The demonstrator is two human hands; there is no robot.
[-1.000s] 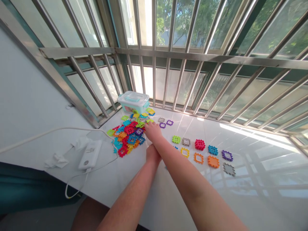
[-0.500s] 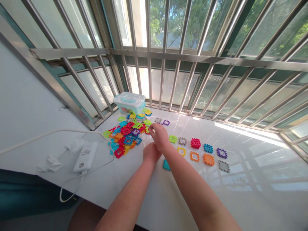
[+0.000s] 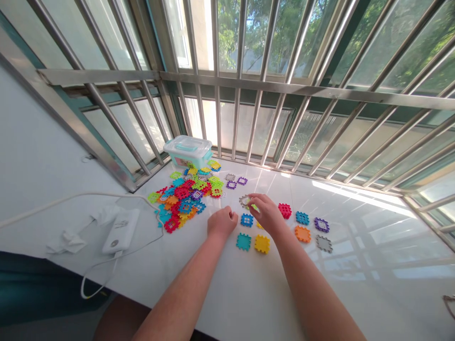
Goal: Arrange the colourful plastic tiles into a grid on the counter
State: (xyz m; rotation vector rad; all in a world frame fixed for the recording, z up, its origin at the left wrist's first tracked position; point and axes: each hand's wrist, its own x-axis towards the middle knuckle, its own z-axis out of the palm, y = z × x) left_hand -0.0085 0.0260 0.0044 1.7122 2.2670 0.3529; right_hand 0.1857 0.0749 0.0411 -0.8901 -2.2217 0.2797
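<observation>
Right hand has moved off the heap and now sits over the laid-out squares, its thumb and fingertips pinched together on a lime-green waffle block. A grey block lies just beside the fingertips, on their left. Left hand, also drawn back from the heap, rests on the white tiled sill with its fingers curled into a loose fist; nothing shows in it, though the curl hides the palm.

Nearest, a teal block lies where it lay a moment ago, now joined by a yellow block beside it on bare tile. A blue block sits between the two hands. Further right, a red block, a blue one, a purple one, an orange one and a second grey one stand apart in loose rows.

To the left lies a mixed heap of blocks, with a white power bank, its white cable and crumpled tissue beyond it. A lidded plastic storage box stands in the corner, under steel window bars, with trees outside.
</observation>
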